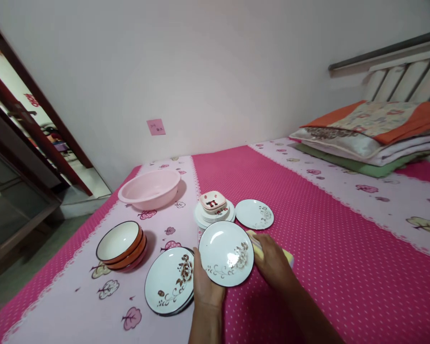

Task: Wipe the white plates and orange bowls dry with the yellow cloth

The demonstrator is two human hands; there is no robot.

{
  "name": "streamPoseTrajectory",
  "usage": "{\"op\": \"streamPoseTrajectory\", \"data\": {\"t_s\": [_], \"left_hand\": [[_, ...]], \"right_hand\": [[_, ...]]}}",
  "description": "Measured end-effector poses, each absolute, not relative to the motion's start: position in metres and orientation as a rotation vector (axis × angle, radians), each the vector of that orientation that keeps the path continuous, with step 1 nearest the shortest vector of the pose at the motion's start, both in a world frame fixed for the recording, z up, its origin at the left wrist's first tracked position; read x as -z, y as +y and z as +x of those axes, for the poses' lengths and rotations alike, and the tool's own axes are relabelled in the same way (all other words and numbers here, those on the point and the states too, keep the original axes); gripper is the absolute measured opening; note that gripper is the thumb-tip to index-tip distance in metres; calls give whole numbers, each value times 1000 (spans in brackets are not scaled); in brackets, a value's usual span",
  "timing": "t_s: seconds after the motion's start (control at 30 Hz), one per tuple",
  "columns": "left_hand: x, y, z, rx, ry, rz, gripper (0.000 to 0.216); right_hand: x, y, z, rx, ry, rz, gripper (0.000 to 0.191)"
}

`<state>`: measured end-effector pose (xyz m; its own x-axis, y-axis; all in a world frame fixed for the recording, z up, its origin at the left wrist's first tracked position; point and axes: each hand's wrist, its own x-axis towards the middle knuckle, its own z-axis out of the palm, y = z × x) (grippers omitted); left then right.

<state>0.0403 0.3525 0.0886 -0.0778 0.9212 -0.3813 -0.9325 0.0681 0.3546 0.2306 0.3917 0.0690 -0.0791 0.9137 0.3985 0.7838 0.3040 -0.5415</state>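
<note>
My left hand grips a round white plate from below, thumb along its left edge. The plate has a dark rim and a brown flower print and is tilted toward me. At its right edge, my right hand is closed around a folded yellow cloth, partly hidden by the fingers. Left of my left hand lies a stack of similar flowered plates. Another flowered plate lies flat just beyond the held one. Behind it, small square dishes sit on a pile of white plates.
Orange-brown bowls are stacked at the left. A pink basin stands behind them, toward the wall. Everything rests on a bed with a pink patterned sheet. Folded bedding is piled at the right back. A doorway shows at far left.
</note>
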Motion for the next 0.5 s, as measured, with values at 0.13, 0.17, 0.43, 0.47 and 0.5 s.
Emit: {"op": "streamPoseTrajectory", "data": {"t_s": [0.13, 0.17, 0.43, 0.47, 0.5], "left_hand": [[-107, 348, 44, -1541, 626, -127, 43], [-111, 347, 45, -1538, 631, -139, 42], [-102, 349, 50, -1488, 558, -55, 47], [-97, 349, 50, -1485, 525, -1, 48], [-93, 350, 50, -1483, 488, 55, 49]], "right_hand": [[-85, 386, 251, -431, -1670, -1477, 32], [-90, 385, 255, -435, -1589, -1490, 32], [-135, 357, 247, -64, -1638, -1168, 29], [-139, 354, 241, -4, -1706, -1105, 32], [-141, 352, 235, 41, -1781, -1055, 37]]}}
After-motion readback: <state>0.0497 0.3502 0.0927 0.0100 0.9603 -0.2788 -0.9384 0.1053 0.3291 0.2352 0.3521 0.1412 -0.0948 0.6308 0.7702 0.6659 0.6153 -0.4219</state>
